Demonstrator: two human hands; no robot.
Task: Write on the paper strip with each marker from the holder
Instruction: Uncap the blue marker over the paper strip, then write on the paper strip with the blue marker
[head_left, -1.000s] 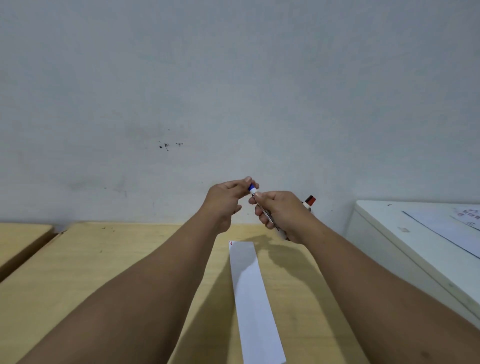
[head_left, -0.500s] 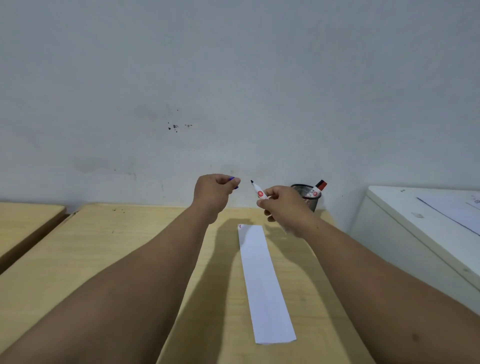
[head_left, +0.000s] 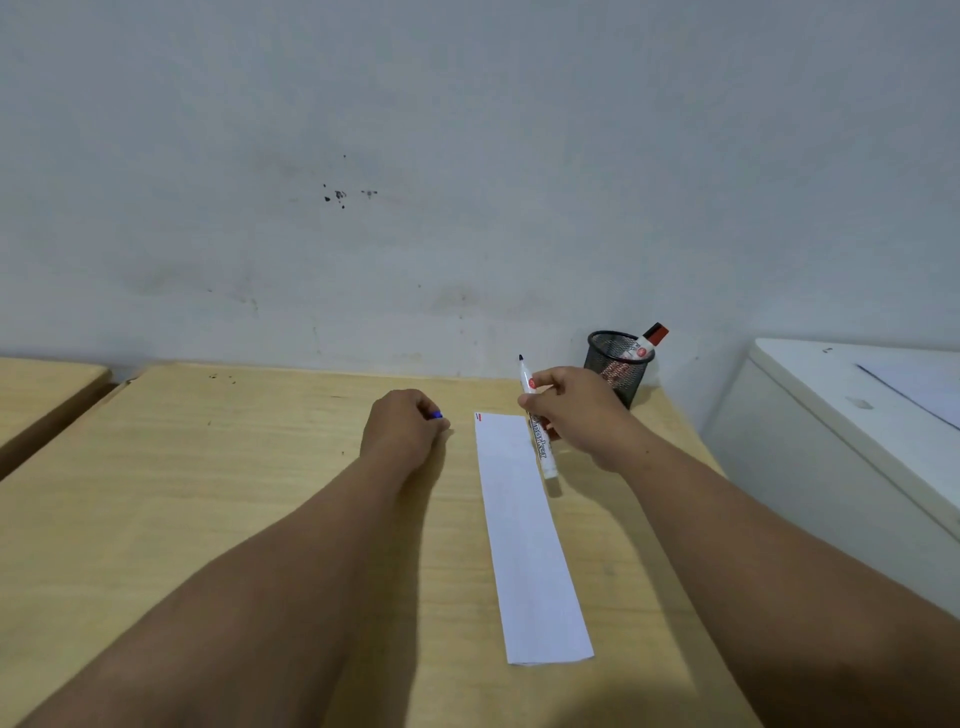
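A long white paper strip (head_left: 524, 525) lies on the wooden table (head_left: 234, 493), with a small red mark at its far end. My right hand (head_left: 576, 410) grips an uncapped white marker (head_left: 537, 436), tip pointing up and away, its rear end just above the strip's right edge. My left hand (head_left: 405, 426) rests closed on the table left of the strip, with the blue cap (head_left: 436, 414) showing between its fingers. A black mesh holder (head_left: 618, 366) stands at the table's back right with a red-capped marker (head_left: 649, 340) leaning in it.
A white cabinet (head_left: 852, 431) with papers on top stands to the right of the table. A second wooden table (head_left: 41, 389) adjoins on the left. A grey wall runs right behind the tables.
Both hands have dropped from mid-air toward the table and moved apart. The blue cap came off the marker and stays in my left hand. The view has tilted down.
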